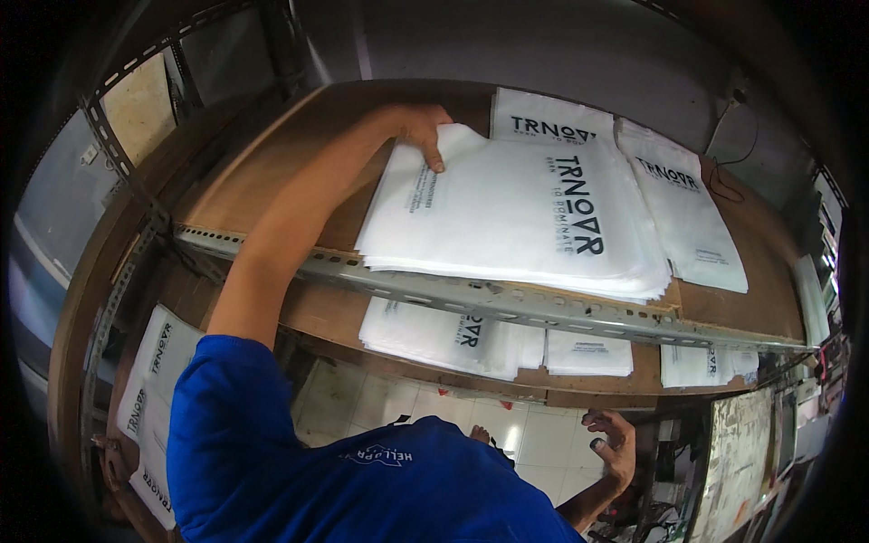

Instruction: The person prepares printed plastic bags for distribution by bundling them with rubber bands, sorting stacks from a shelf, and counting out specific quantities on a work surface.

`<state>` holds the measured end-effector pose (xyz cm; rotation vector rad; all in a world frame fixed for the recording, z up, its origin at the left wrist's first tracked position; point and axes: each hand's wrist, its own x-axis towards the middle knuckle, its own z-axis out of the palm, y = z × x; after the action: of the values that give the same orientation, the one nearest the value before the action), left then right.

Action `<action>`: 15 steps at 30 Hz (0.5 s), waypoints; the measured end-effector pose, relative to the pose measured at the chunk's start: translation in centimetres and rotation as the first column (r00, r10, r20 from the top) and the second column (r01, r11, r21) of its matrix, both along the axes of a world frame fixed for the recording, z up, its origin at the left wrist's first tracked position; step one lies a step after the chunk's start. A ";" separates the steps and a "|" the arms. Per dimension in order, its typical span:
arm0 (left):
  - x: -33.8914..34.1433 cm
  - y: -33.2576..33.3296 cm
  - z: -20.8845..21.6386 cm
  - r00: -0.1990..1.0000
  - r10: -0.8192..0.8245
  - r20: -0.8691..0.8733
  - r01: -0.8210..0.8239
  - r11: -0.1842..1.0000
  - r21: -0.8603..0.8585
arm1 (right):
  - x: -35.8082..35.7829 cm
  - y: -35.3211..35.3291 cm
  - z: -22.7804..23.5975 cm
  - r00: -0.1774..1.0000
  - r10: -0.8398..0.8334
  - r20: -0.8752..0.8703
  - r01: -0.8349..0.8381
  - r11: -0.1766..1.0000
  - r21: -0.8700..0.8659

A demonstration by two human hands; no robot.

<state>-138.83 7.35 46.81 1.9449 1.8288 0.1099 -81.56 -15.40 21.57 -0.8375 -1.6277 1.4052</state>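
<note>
A thick stack of white printed bags [489,204] lies on the upper brown shelf in front of me. My left hand [421,131] grips the stack's far left corner, with the thumb on top and the other fingers mostly hidden. Down at the lower right, my right hand [614,448] is in the air, apart from the shelves. Its fingers are loosely bent and spread, with dark tips and nothing visible in them. Behind and right of the stack lie more white bags [697,222], with the same black print.
The perforated metal shelf edge [507,312] runs across the front. More white bags [444,335] lie on the shelf below. At the lower left another person's hand [113,462] is beside white printed sheets or bags [149,398]. A cable [724,127] hangs at the back wall.
</note>
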 end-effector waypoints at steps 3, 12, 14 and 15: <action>0.7 -1.1 0.7 1.000 -0.011 -0.020 0.012 0.999 0.044 | -2.6 -1.7 0.5 0.997 0.034 0.063 -0.033 0.999 -0.025; -3.0 0.4 0.7 0.705 0.027 0.709 0.034 0.997 -0.071 | -8.0 -7.8 -0.5 0.995 0.035 0.090 -0.025 0.993 -0.115; -4.1 0.4 0.2 0.492 0.046 0.869 0.085 0.991 -0.101 | -8.5 -9.1 -1.0 0.995 0.024 0.101 -0.009 0.989 -0.148; -4.8 0.1 0.2 0.443 0.079 0.893 0.117 0.983 -0.145 | -8.9 -9.7 -1.3 0.998 0.009 0.063 0.003 0.985 -0.175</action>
<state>-143.58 7.50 46.97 1.2968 1.0021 0.7907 -90.42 -25.10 20.28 -0.9901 -1.5694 1.5547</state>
